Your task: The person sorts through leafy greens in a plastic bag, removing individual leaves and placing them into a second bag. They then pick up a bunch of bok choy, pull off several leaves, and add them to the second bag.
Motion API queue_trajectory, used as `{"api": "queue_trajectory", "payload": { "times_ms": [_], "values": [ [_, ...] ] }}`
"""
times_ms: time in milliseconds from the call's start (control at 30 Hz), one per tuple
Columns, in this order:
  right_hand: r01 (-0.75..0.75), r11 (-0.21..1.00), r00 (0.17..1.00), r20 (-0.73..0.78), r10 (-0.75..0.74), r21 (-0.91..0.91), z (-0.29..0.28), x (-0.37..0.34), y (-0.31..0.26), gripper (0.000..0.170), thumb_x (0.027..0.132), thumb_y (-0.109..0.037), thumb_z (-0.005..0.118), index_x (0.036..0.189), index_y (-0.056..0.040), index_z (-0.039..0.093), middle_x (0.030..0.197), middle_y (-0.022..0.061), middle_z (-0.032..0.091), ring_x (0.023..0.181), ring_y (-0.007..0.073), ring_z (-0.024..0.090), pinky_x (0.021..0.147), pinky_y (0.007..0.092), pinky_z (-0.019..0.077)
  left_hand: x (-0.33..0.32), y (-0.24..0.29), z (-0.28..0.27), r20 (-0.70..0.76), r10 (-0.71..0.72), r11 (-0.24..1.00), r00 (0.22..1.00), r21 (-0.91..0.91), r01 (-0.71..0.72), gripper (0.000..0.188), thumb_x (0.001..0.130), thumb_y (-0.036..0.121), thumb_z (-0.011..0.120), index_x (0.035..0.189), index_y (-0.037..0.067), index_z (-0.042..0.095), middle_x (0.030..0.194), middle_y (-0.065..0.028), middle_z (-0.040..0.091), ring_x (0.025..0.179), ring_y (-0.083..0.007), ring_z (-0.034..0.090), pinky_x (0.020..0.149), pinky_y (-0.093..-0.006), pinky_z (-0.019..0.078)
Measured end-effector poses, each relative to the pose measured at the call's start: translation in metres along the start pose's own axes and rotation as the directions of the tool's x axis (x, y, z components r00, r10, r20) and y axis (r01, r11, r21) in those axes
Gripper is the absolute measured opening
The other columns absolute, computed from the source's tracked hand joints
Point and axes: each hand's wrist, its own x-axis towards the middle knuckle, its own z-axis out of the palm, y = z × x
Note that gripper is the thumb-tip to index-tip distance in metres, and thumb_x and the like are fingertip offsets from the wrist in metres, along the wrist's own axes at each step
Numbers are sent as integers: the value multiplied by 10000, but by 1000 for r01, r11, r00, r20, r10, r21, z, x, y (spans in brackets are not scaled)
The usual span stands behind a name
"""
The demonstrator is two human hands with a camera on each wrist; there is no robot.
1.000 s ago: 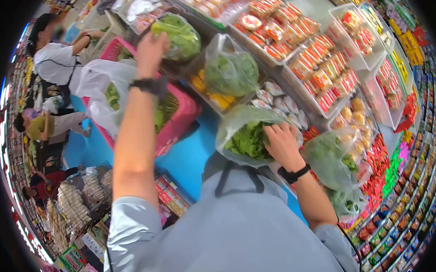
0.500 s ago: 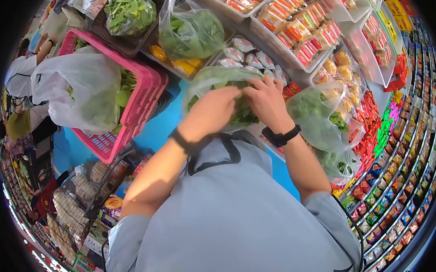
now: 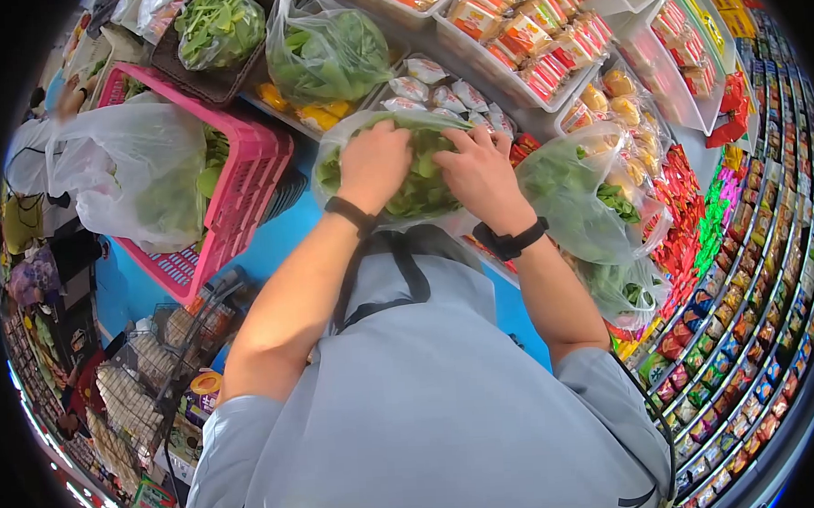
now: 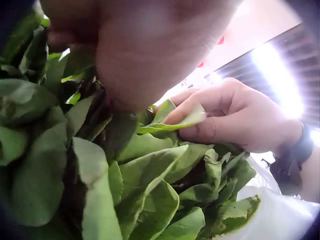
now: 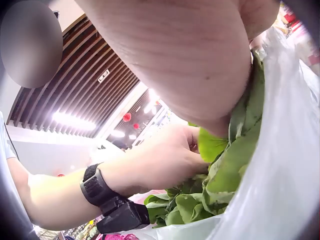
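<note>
An open plastic bag (image 3: 330, 147) of leafy greens (image 3: 420, 188) sits in front of my body. Both hands are inside its mouth. My left hand (image 3: 376, 167) has its fingers down among the leaves on the left side; in the right wrist view this same left hand (image 5: 160, 156) curls its fingers at a bright leaf (image 5: 212, 146). From the right side my right hand (image 3: 485, 180) reaches in. The left wrist view has the right hand (image 4: 240, 114) pinching a leaf (image 4: 175, 124) between thumb and finger. Each wrist wears a black strap.
Left of me stands a pink basket (image 3: 241, 207) with a white bag (image 3: 136, 175) of greens. Another bag of greens (image 3: 326, 53) lies ahead, and one more (image 3: 577, 192) to the right. Bins of packaged snacks (image 3: 538, 39) line the back; snack shelves (image 3: 744, 285) curve along the right.
My left hand has come from a bag of greens at the back left into the bag before me, beside the right hand. The view has swung, and things at the back now appear further left.
</note>
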Motion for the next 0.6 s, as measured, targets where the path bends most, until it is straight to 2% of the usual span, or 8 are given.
{"api": "queue_trajectory", "payload": {
  "times_ms": [67,267,300,333,367,467,500,600],
  "values": [
    [-20,1000,1000,-13,20,12,1,-2,1,204,877,-144,794,1063,-193,863,1383,34,711,1245,294,616,1093,528,409,3,-6,0,-10,-37,999,999,-23,37,177,1008,268,746,1064,117,818,1044,-120,734,1019,-383,747,861,-500,614],
    [-105,994,992,-80,102,-30,11,3,-12,166,887,-152,770,1031,-176,850,1262,36,714,1223,298,622,1089,539,405,-8,-13,-16,-76,-103,961,992,-266,80,188,1010,223,767,1102,58,773,984,-169,702,886,-375,699,790,-480,551],
    [-70,997,980,-191,64,-26,18,4,-11,96,862,-158,748,926,-162,820,1143,45,689,1176,304,617,1049,549,406,-11,-13,-20,-65,-115,944,991,-318,89,186,1009,212,768,1104,51,766,969,-173,693,868,-371,688,783,-477,541],
    [-71,997,978,-199,65,-21,19,4,-11,96,861,-160,749,926,-163,820,1144,45,689,1175,304,617,1045,548,406,-15,-14,-22,-53,-127,924,990,-369,99,185,1009,200,770,1106,44,760,954,-177,685,851,-368,677,775,-474,531],
    [-71,997,976,-207,67,-15,19,5,-11,96,860,-161,750,927,-165,820,1144,44,690,1174,303,617,1042,548,406,-20,-18,-24,-94,-93,947,991,-316,58,176,1051,181,742,1142,32,740,947,-131,707,822,-273,700,758,-410,554],
    [-71,997,978,-198,68,-8,19,6,-8,96,860,-162,749,926,-167,818,1139,41,688,1172,302,616,1036,542,407,-32,-17,-40,53,-300,783,952,-557,278,196,1105,176,706,1224,21,706,964,-77,733,808,-172,712,736,-336,570],
    [-70,997,980,-189,68,-8,19,6,-8,95,861,-162,748,926,-167,817,1135,40,687,1172,302,616,1034,539,407,-35,-13,-54,196,-339,650,920,-658,380,203,1151,160,655,1282,7,676,984,-28,746,811,-87,696,725,-268,569],
    [-69,998,982,-175,69,5,17,5,-7,104,857,-156,748,936,-165,814,1123,44,686,1180,307,620,1038,544,411,-42,-18,-78,280,-333,495,900,-761,420,202,1161,150,643,1294,2,677,953,-9,734,803,-69,680,710,-258,548]
  ]
}}
